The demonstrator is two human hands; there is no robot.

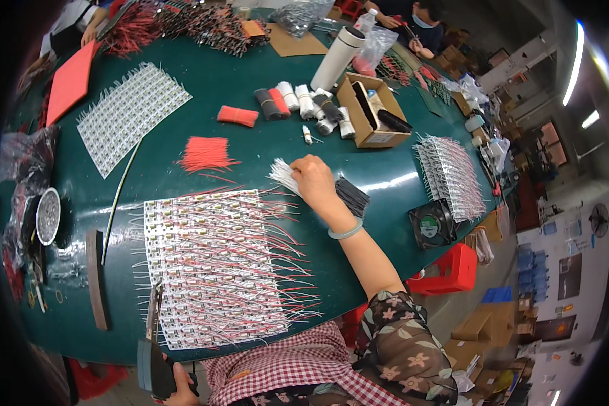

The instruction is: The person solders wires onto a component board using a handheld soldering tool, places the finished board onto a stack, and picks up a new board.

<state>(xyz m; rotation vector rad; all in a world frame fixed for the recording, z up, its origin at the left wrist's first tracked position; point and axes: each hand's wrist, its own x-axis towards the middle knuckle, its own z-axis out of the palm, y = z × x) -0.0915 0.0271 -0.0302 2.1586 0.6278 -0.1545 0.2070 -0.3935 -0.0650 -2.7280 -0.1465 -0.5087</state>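
Note:
At the lower left, my left hand [180, 387] is wrapped round the dark grip of a soldering gun-like tool [153, 365]. Its long metal front reaches over the left edge of a white circuit board panel [213, 271] that carries many red and white wires. My right hand [313, 180] is at a small pile of white wires [284, 173], fingers pinched together. Whether a wire is between the fingertips cannot be made out. Right beside that hand lies a bundle of black wires [352, 196]. Short red wires [207, 153] are spread behind the panel.
Another panel [134, 116] lies at the far left, a wired stack [450, 177] at the right beside a black fan [432, 224]. Wire rolls [287, 97], a cardboard box [375, 111] and a white flask [338, 58] stand behind. Co-workers sit across the table.

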